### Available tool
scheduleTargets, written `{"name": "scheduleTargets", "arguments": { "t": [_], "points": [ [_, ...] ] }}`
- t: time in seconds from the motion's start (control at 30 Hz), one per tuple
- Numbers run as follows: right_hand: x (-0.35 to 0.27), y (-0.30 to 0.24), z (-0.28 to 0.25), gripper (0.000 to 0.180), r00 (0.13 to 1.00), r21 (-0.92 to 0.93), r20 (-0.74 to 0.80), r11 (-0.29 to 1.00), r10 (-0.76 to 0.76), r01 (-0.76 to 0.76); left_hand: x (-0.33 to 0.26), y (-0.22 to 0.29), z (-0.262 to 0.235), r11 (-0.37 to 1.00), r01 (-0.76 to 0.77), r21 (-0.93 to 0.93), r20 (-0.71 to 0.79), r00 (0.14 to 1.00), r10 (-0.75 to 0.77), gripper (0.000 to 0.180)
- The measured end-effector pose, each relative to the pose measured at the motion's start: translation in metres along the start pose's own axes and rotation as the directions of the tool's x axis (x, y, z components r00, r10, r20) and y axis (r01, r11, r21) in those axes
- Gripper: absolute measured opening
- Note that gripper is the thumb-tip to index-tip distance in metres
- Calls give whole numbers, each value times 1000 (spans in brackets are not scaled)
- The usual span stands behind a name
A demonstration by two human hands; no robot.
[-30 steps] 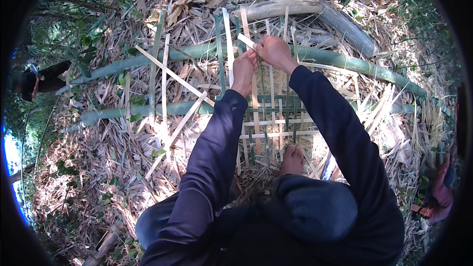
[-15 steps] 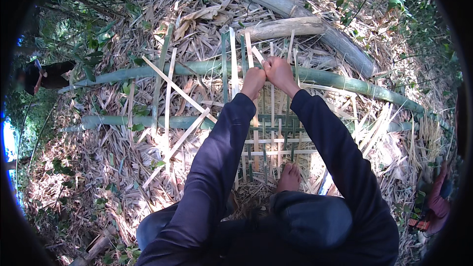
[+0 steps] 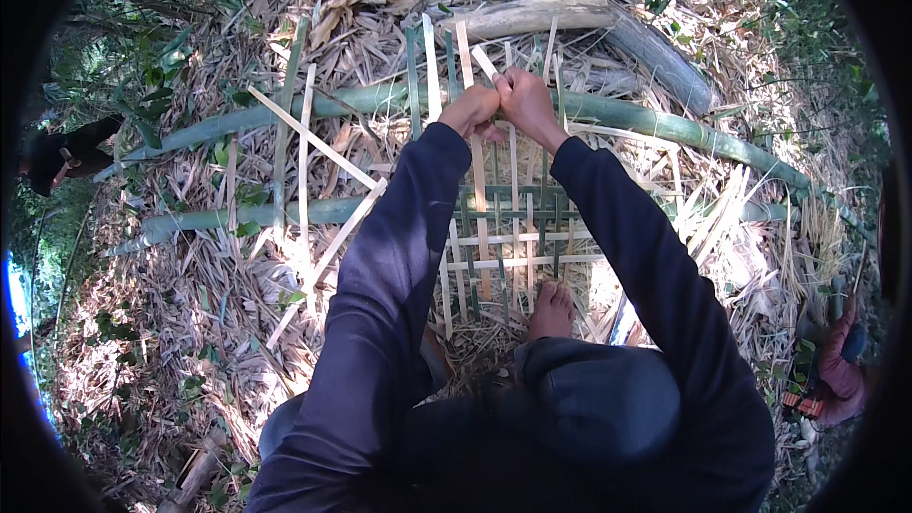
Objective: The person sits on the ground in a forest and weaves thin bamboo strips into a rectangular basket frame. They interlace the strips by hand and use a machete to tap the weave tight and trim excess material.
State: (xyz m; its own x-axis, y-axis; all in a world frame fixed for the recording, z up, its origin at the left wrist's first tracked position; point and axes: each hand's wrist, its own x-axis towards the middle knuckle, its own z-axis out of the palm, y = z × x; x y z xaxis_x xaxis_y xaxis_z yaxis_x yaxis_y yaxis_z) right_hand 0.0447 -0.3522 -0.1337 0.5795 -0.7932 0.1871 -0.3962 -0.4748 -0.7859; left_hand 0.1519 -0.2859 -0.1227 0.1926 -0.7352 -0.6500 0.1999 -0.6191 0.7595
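Two green poles [image 3: 646, 116] lie crosswise under the long strips, perhaps to lift their ends off the leaf litter [image 3: 176, 318]. The pale strip [image 3: 483, 61] angles up from the right hand [image 3: 527, 103], above the farther pole; we note fingers closed on it, likely for close control. The left hand [image 3: 467, 112] touches the right, fingers curled; its inner side is hidden, so we cannot tell whether it grips anything. A bare foot [image 3: 551, 312] rests by the lattice [image 3: 570, 259], possibly steadying it. Materials: we record strips flat and narrow, green or cream; poles round, smooth; litter dry, papery; the grey log [image 3: 541, 15] beyond, weathered.
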Motion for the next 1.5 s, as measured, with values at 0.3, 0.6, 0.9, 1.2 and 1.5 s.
{"name": "scheduleTargets", "arguments": {
  "t": [0.3,0.6,0.9,1.2,1.5],
  "points": [
    [-4,-1,-1,29,997,15,-64,999,51,-50,-1,-28,-2,977,-123,-177,-262,962,73,23],
    [-1,4,11,24,983,76,-156,994,93,-82,-14,-47,1,921,-296,-255,-286,932,221,26],
    [5,26,8,34,962,236,256,959,97,-160,-15,-55,-7,912,-336,-235,-209,934,290,31],
    [20,29,2,39,876,175,464,957,128,-233,-54,-29,-16,935,-342,-94,-343,893,293,30],
    [43,22,-2,40,748,17,656,988,103,-151,-81,-93,10,470,-363,804,-145,647,748,46]
  ]
}}
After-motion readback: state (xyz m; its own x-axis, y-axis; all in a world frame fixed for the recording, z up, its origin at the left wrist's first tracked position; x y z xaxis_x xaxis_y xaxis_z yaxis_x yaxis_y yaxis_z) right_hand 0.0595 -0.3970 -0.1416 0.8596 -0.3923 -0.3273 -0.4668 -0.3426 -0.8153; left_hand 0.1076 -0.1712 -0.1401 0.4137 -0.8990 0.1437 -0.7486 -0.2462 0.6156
